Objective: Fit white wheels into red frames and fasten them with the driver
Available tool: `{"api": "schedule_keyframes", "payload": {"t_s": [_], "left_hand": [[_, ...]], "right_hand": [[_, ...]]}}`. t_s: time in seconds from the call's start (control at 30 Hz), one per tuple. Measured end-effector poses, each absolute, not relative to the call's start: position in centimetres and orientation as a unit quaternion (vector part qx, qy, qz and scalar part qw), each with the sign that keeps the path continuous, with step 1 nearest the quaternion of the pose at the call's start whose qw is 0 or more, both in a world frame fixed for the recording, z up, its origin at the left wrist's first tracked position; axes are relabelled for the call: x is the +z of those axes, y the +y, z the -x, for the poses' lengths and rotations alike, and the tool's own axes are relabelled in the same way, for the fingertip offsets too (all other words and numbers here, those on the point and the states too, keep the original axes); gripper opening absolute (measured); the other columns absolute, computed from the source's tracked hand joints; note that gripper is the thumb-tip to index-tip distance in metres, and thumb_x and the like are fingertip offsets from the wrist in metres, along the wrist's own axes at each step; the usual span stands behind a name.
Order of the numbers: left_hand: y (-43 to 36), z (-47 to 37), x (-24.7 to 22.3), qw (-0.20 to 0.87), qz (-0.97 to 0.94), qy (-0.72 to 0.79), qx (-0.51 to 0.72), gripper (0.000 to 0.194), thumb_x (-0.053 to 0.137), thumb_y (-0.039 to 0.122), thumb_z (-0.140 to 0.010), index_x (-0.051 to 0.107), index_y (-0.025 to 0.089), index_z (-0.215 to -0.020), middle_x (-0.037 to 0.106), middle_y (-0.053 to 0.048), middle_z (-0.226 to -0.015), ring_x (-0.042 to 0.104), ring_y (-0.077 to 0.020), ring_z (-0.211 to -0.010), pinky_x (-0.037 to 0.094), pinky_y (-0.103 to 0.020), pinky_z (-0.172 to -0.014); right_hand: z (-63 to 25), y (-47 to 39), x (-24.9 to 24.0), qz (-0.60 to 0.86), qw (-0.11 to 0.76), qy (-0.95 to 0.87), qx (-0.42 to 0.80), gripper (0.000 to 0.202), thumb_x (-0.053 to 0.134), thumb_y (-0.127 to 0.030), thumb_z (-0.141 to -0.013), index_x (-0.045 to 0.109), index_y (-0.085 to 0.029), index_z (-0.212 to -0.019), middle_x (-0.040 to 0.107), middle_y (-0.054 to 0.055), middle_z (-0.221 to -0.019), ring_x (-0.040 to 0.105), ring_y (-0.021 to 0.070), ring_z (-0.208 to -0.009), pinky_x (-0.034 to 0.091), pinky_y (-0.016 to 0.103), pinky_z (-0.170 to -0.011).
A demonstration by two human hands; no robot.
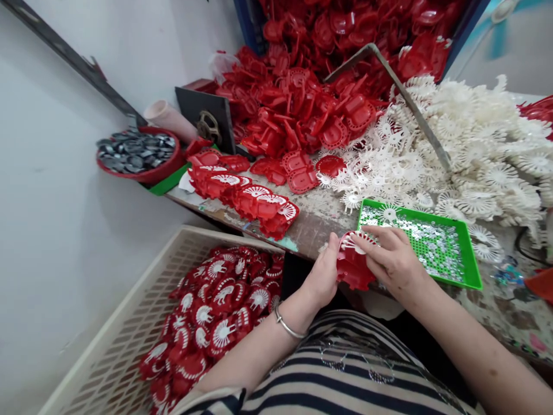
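Both hands hold one red plastic part [353, 270] with a white fan-shaped insert, just in front of the table's near edge. My left hand [322, 276] grips its left side. My right hand [389, 256] covers its right side, fingers pressing on the white insert. Directly behind my right hand sits a green tray [469, 271] filled with small silvery pieces. A row of assembled red-and-white parts [248, 199] lies on the table to the left.
A beige crate [112, 357] at lower left holds several finished red-and-white parts. A big heap of red parts [302, 109] and a pile of white fan pieces [466, 144] fill the table's back. A red bowl of dark metal discs [136, 153] stands far left.
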State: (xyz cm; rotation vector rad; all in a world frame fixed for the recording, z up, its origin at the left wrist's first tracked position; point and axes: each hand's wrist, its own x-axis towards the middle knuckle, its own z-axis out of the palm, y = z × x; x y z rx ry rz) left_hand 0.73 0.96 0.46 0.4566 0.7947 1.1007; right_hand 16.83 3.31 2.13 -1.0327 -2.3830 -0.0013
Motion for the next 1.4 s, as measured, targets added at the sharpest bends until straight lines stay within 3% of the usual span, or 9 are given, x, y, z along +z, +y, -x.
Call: {"api": "schedule_keyframes", "payload": {"t_s": [0.23, 0.43, 0.53, 0.63, 0.7, 0.87, 1.13, 1.3, 1.4], "left_hand": [[0.9, -0.5, 0.3, 0.756, -0.21, 0.372, 0.496, 0.06, 0.063, 0.071, -0.075, 0.073, 0.016, -0.096, 0.076, -0.008, -0.084, 0.071, -0.0241, -0.088, 0.053, -0.03, -0.074], [1.0, 0.0, 0.6, 0.76, -0.209, 0.37, 0.491, 0.038, 0.082, 0.044, -0.069, 0.073, 0.015, -0.091, 0.073, -0.003, -0.08, 0.065, -0.0145, -0.07, 0.048, -0.024, -0.068], [1.0, 0.2, 0.5, 0.747, -0.227, 0.379, 0.497, 0.034, 0.08, 0.034, -0.071, 0.072, 0.016, -0.099, 0.074, -0.003, -0.088, 0.066, -0.0154, -0.078, 0.05, -0.025, -0.076], [0.9, 0.3, 0.3, 0.693, -0.286, 0.41, 0.52, 0.032, 0.074, 0.029, -0.077, 0.071, 0.019, -0.107, 0.074, -0.004, -0.104, 0.066, -0.019, -0.096, 0.048, -0.029, -0.091], [0.9, 0.5, 0.3, 0.661, -0.33, 0.422, 0.525, 0.034, 0.071, 0.028, -0.081, 0.069, 0.022, -0.115, 0.072, -0.004, -0.114, 0.064, -0.0204, -0.107, 0.045, -0.031, -0.099], [0.5, 0.6, 0.4, 0.644, -0.397, 0.412, 0.508, 0.033, 0.067, 0.028, -0.085, 0.067, 0.024, -0.118, 0.071, -0.004, -0.116, 0.063, -0.0219, -0.111, 0.045, -0.032, -0.102], [0.4, 0.6, 0.5, 0.646, -0.369, 0.424, 0.516, 0.03, 0.07, 0.031, -0.083, 0.068, 0.024, -0.112, 0.073, -0.002, -0.106, 0.065, -0.0192, -0.099, 0.049, -0.028, -0.091], [0.7, 0.7, 0.0, 0.627, -0.334, 0.459, 0.533, 0.034, 0.072, 0.032, -0.081, 0.067, 0.024, -0.113, 0.071, -0.002, -0.109, 0.064, -0.0196, -0.101, 0.049, -0.03, -0.093], [0.7, 0.6, -0.4, 0.631, -0.324, 0.464, 0.531, 0.034, 0.072, 0.033, -0.081, 0.067, 0.023, -0.114, 0.071, -0.002, -0.11, 0.064, -0.0191, -0.101, 0.048, -0.03, -0.095]], "right_hand": [[-15.8, 3.1, 1.4, 0.368, 0.281, -0.885, 0.038, 0.037, 0.042, -0.015, -0.095, 0.068, -0.023, -0.12, 0.063, 0.014, -0.116, 0.06, 0.0275, -0.105, 0.051, 0.05, -0.086], [-16.1, 2.4, 2.7, 0.358, 0.266, -0.89, 0.1, 0.035, 0.044, -0.019, -0.094, 0.066, -0.018, -0.122, 0.062, 0.016, -0.121, 0.058, 0.028, -0.111, 0.048, 0.052, -0.093], [-16.2, 1.8, 2.6, 0.378, 0.267, -0.878, 0.124, 0.033, 0.046, -0.025, -0.097, 0.065, -0.02, -0.124, 0.057, 0.016, -0.131, 0.053, 0.0295, -0.123, 0.045, 0.055, -0.1], [-16.6, 1.6, 1.7, 0.446, 0.304, -0.823, 0.178, 0.047, 0.052, -0.035, -0.096, 0.051, -0.021, -0.141, 0.049, 0.018, -0.141, 0.047, 0.0308, -0.132, 0.045, 0.055, -0.105], [-16.8, 1.5, 1.0, 0.483, 0.332, -0.761, 0.279, 0.054, 0.056, -0.042, -0.094, 0.045, -0.022, -0.143, 0.054, 0.016, -0.137, 0.054, 0.0287, -0.126, 0.049, 0.051, -0.103], [-17.0, 1.4, 0.8, 0.47, 0.345, -0.643, 0.496, 0.042, 0.059, -0.043, -0.092, 0.053, -0.023, -0.129, 0.064, 0.009, -0.125, 0.065, 0.0222, -0.107, 0.055, 0.043, -0.096], [-17.4, 1.5, 2.6, 0.478, 0.32, -0.658, 0.486, 0.045, 0.057, -0.053, -0.091, 0.059, -0.021, -0.123, 0.068, 0.008, -0.113, 0.066, 0.0217, -0.101, 0.056, 0.04, -0.092], [-20.4, 6.1, 1.5, 0.626, 0.254, -0.717, 0.17, 0.049, 0.057, -0.05, -0.09, 0.059, -0.013, -0.122, 0.061, 0.018, -0.117, 0.065, 0.0252, -0.094, 0.058, 0.041, -0.08], [-21.1, 9.0, 0.3, 0.668, 0.192, -0.714, 0.088, 0.055, 0.07, -0.042, -0.082, 0.057, -0.007, -0.122, 0.058, 0.023, -0.118, 0.059, 0.0359, -0.109, 0.051, 0.053, -0.093]]}}
